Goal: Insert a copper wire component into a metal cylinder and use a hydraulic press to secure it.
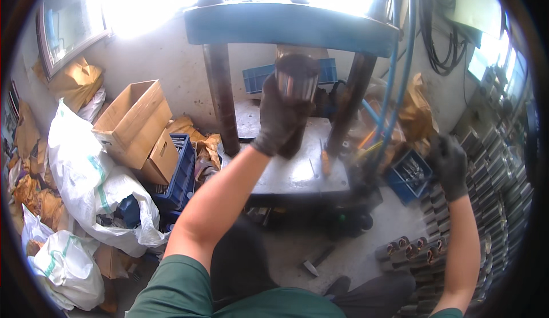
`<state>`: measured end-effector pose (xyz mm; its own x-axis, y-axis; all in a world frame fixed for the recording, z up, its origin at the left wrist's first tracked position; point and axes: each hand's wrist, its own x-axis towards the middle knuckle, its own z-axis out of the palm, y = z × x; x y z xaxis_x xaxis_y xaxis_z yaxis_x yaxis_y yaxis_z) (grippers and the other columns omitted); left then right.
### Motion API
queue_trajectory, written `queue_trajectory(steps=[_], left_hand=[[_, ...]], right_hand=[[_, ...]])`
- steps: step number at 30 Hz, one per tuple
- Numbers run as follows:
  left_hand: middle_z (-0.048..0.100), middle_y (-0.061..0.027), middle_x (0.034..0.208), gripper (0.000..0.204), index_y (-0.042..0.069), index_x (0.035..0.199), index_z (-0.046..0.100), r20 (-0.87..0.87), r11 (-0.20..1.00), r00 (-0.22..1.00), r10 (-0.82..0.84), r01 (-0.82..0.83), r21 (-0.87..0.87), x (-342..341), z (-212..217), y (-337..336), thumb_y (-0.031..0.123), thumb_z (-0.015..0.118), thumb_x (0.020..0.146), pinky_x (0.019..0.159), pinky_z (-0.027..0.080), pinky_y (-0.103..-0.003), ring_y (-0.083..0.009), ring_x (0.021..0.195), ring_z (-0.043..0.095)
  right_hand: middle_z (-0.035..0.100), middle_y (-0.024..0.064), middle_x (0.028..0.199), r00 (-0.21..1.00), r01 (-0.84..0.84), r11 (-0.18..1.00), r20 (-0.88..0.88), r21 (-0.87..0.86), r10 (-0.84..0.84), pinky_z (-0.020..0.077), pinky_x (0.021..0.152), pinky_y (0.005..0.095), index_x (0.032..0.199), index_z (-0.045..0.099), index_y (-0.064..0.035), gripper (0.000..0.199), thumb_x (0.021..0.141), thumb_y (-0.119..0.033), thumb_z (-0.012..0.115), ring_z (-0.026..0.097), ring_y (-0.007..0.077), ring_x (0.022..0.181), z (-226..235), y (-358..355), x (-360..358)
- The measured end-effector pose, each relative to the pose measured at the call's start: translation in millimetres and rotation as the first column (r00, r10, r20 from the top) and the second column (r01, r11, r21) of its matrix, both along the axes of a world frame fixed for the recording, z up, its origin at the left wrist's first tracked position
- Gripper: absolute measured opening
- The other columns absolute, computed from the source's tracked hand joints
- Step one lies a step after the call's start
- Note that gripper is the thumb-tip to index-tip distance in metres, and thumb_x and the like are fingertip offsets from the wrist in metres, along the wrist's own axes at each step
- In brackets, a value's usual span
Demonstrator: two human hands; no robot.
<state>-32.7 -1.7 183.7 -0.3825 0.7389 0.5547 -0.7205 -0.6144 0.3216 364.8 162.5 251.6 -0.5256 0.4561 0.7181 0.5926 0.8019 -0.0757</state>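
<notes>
Wearing a dark glove, my left hand (280, 115) is raised in front of a press and closed around a shiny metal cylinder (297, 87), whose dark round end faces up. Behind and below it is the press's bare metal table (277, 175), with an orange-handled tool (326, 162) lying at its right part. My right hand (449, 161), also gloved, is out to the right beside a small blue bin (408, 175) of metal pieces and the stacked metal cylinders (494, 175). Motion smears its fingers, so whether it holds anything does not show.
The press's blue crossbeam (291, 28) spans two dark columns; blue hoses (400, 78) hang at its right. A hammer (311, 268) lies on the floor near my legs. Cardboard boxes (134, 124), a blue crate (182, 172) and white sacks (86, 164) crowd the left.
</notes>
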Motion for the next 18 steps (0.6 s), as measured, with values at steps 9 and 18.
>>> queue_trajectory(steps=[9, 18], left_hand=[[0.062, -0.0100, 0.119, 0.069, 0.007, 0.137, 0.046, -0.178, 0.744, 0.941, 0.288, -0.337, -0.577, 43, -119, -61, 0.024, 0.082, 0.080, 0.089, 0.060, -0.042, -0.0254, 0.105, 0.067], [0.064, -0.0131, 0.113, 0.056, 0.001, 0.129, 0.052, -0.049, 0.663, 0.949, 0.312, -0.254, -0.704, 53, -121, -63, 0.020, 0.081, 0.084, 0.083, 0.059, -0.040, -0.0253, 0.099, 0.067]], right_hand=[[0.063, 0.0172, 0.113, 0.882, -0.169, 0.986, 0.447, 0.010, 0.147, 0.0333, 0.110, 0.0549, 0.122, 0.062, -0.0037, 0.052, 0.078, -0.030, 0.073, 0.061, 0.0378, 0.104, -44, -162, -12], [0.060, 0.0216, 0.119, 0.834, -0.522, 0.727, -0.087, -0.447, 0.545, 0.0501, 0.098, 0.0441, 0.138, 0.047, 0.0006, 0.079, 0.077, -0.034, 0.084, 0.061, 0.0337, 0.114, -165, -147, -221]])
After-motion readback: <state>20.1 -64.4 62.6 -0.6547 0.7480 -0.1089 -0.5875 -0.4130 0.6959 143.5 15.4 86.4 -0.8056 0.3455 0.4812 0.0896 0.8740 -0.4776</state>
